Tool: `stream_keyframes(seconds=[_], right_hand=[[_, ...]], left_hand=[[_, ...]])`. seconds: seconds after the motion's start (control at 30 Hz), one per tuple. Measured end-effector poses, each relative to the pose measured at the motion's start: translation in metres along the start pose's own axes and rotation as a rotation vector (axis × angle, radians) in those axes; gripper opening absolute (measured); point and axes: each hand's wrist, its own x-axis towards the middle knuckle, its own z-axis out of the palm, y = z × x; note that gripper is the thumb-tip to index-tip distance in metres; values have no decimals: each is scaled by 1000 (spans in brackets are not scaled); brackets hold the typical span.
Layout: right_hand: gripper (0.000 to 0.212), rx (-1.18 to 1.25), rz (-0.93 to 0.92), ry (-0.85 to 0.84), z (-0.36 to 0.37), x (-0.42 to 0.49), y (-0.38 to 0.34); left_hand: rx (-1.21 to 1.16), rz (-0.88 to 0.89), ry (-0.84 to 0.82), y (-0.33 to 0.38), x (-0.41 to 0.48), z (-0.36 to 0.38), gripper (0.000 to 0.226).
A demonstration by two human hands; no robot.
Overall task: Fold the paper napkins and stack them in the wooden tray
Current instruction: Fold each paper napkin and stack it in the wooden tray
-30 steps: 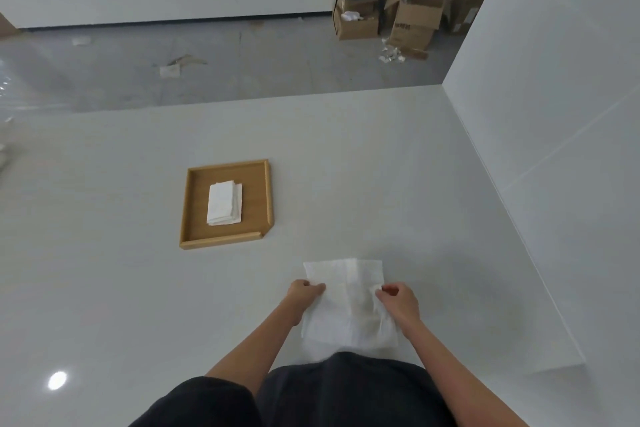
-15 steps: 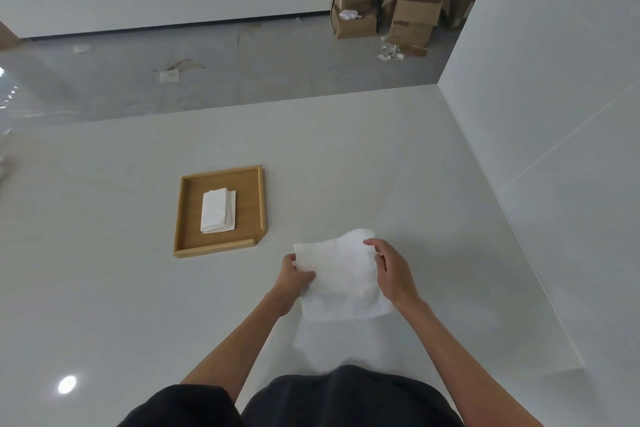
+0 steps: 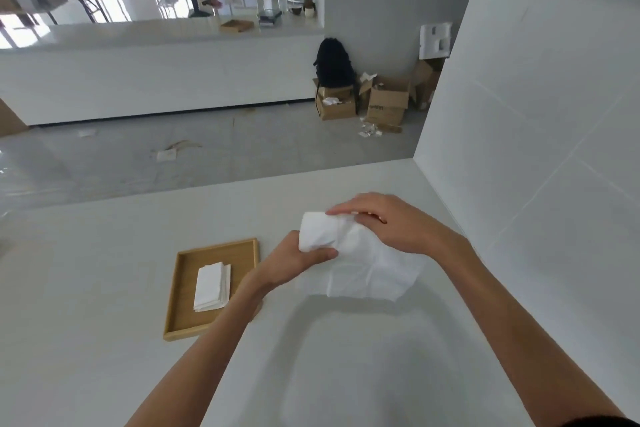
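Observation:
A white paper napkin (image 3: 367, 270) hangs above the white table, its top edge rolled over and its lower part loose. My left hand (image 3: 294, 260) pinches its left side with the thumb on the fold. My right hand (image 3: 391, 222) grips the top right part from above. To the left, on the table, lies the wooden tray (image 3: 183, 305) with a small stack of folded white napkins (image 3: 212, 286) inside it. My left forearm crosses over the tray's right corner.
A white tiled wall (image 3: 536, 149) rises along the table's right side. The table's far edge (image 3: 242, 184) drops to a grey floor. Beyond it stand cardboard boxes (image 3: 384, 104), a black backpack (image 3: 334, 62) and a white counter.
Both hands lifted the napkin off the table near my body and carried it up and forward, folding its top over. The camera tilted upward, showing more of the room.

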Motion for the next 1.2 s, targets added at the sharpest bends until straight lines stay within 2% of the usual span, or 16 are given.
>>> stream_keyframes(seconds=[0.1, 0.17, 0.2, 0.27, 0.33, 0.4, 0.47, 0.6, 0.73, 0.8, 0.87, 1.0, 1.07, 1.13, 1.2], right_hand=[[41, 182, 23, 425, -29, -2, -5], [63, 411, 101, 561, -31, -8, 4], [78, 538, 115, 560, -25, -12, 9], [105, 820, 102, 452, -5, -16, 16], [121, 971, 115, 341, 14, -15, 13], [108, 950, 127, 340, 26, -12, 0], [86, 939, 134, 399, 32, -5, -9], [62, 906, 111, 543, 33, 8, -24], [41, 852, 76, 710, 32, 20, -30], [30, 834, 58, 783, 31, 25, -31], [22, 815, 49, 835, 29, 28, -34], [20, 782, 96, 876, 24, 32, -38], [22, 812, 130, 913, 22, 28, -39], [25, 808, 143, 909, 17, 22, -41], [26, 795, 150, 852, 11, 15, -43]], left_hand=[[-80, 86, 105, 40, -7, -11, 17], [-184, 135, 139, 60, -13, -19, 19], [-230, 154, 145, 67, -16, -23, 21], [-274, 172, 148, 78, -22, -32, 22], [-271, 168, 150, 87, -27, -39, 20], [-234, 154, 163, 93, -32, -47, 16], [-195, 139, 179, 96, -37, -55, 15], [-207, 109, 206, 96, -45, -73, 21], [-396, 117, 122, 93, -53, -85, 49], [-378, 168, 110, 91, -53, -89, 53], [-301, 210, 130, 90, -53, -90, 70], [-295, 240, 125, 88, -53, -91, 110], [-283, 246, 91, 87, -52, -91, 119], [-203, 250, 86, 90, -54, -87, 110], [-111, 259, 153, 95, -55, -83, 73]])
